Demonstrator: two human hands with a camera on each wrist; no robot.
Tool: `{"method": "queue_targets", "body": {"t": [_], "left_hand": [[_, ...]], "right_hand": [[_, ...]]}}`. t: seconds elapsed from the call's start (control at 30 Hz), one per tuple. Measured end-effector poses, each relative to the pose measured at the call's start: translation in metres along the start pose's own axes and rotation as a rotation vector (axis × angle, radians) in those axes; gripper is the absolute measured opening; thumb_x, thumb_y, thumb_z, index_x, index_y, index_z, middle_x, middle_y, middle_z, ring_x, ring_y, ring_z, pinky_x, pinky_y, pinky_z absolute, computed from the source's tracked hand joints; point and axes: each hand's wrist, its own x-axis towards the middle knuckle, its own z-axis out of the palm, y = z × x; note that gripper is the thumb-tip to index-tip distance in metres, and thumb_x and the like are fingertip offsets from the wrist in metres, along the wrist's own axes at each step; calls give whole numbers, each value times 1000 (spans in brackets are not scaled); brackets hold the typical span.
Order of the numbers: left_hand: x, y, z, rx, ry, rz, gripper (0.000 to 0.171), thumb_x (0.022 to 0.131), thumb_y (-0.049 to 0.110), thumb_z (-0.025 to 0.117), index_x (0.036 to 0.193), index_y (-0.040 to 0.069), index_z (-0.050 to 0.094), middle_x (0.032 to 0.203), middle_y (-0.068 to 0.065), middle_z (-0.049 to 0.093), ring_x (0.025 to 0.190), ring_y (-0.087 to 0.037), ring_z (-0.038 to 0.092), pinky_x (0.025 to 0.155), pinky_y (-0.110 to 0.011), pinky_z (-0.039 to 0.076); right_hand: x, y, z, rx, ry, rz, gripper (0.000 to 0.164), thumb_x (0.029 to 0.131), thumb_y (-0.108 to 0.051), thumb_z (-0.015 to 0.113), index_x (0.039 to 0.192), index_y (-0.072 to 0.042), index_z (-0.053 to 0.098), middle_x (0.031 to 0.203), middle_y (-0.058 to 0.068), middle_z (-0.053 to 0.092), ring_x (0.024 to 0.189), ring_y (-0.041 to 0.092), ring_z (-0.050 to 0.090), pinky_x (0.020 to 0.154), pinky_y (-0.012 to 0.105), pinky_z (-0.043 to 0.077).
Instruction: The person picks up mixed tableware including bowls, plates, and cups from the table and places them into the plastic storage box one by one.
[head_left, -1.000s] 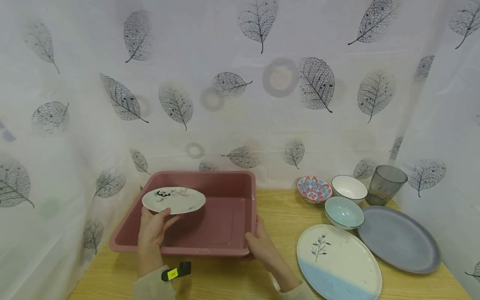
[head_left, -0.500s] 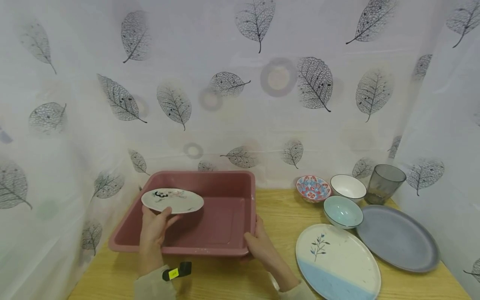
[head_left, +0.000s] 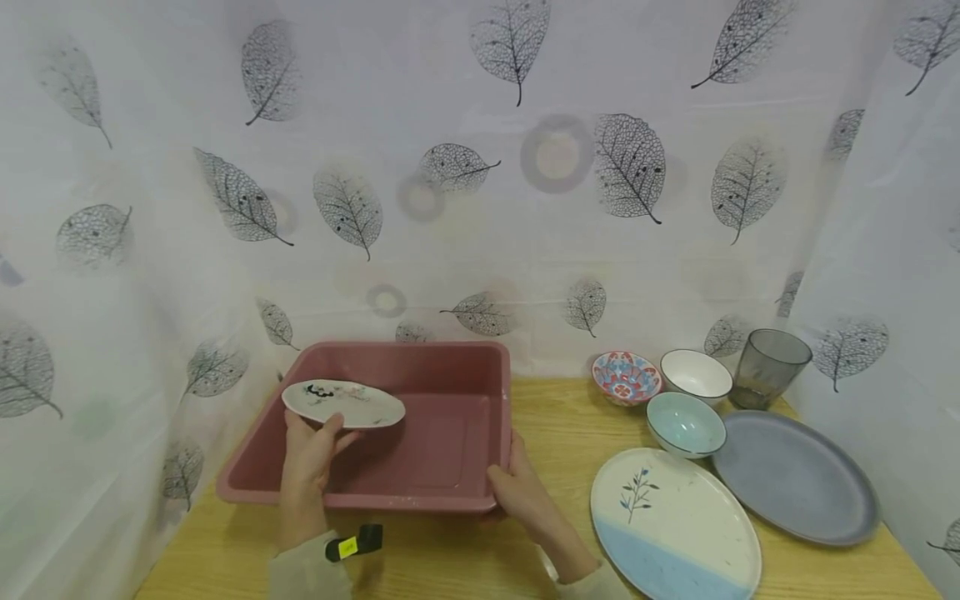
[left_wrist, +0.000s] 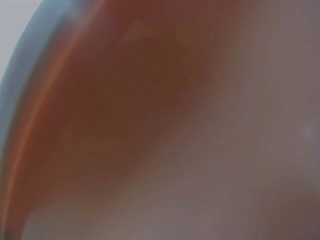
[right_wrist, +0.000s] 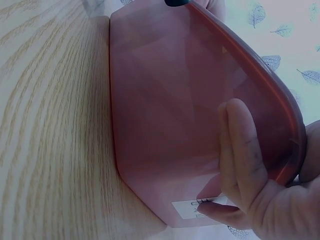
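Note:
A pinkish-red plastic basin (head_left: 442, 442) stands on the table in the head view. Over its left part my left hand (head_left: 307, 450) pinches a white oval plate (head_left: 352, 406) with a black and pink pattern. The thumb lies on the plate's near rim and fingers reach underneath. The plate is tilted, its right side lower. My right hand (head_left: 521, 487) grips the basin's near right corner, thumb over the rim. In the right wrist view, fingers (right_wrist: 242, 145) lie against the outer wall of the basin (right_wrist: 160, 110). Blurred reddish surfaces fill the left wrist view.
To the right stand a patterned red-blue bowl (head_left: 627, 379), a white bowl (head_left: 697, 375), a pale green bowl (head_left: 686, 425) and a grey tumbler (head_left: 770, 371). A white-and-blue plate (head_left: 675, 517) and a grey plate (head_left: 795, 479) lie nearer. A leaf-print curtain (head_left: 465, 233) hangs behind.
The white oval plate has shifted slightly left and its right side tips a little lower. My right hand keeps its grip on the basin.

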Motion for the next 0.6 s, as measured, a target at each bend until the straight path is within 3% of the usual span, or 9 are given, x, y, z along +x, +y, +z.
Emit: {"method": "queue_targets", "body": {"t": [0.4,0.6], "left_hand": [[0,0,2,105,-31,18,81,99,-7,40,154,8,-18,154,-35,19,86,-5,64,71,-26,60],[-1,-1,2,133,-32,20,79,99,-7,41,153,7,-14,153,-35,21,93,-12,64,70,-27,60]], "right_hand": [[-1,-2,1,-5,4,-4,78,90,-4,44,155,-3,2,120,33,48,74,28,66,52,55,57],[-1,-3,2,-8,7,-6,78,89,-4,44,155,-2,2,119,33,49,71,27,66,52,56,56]]}}
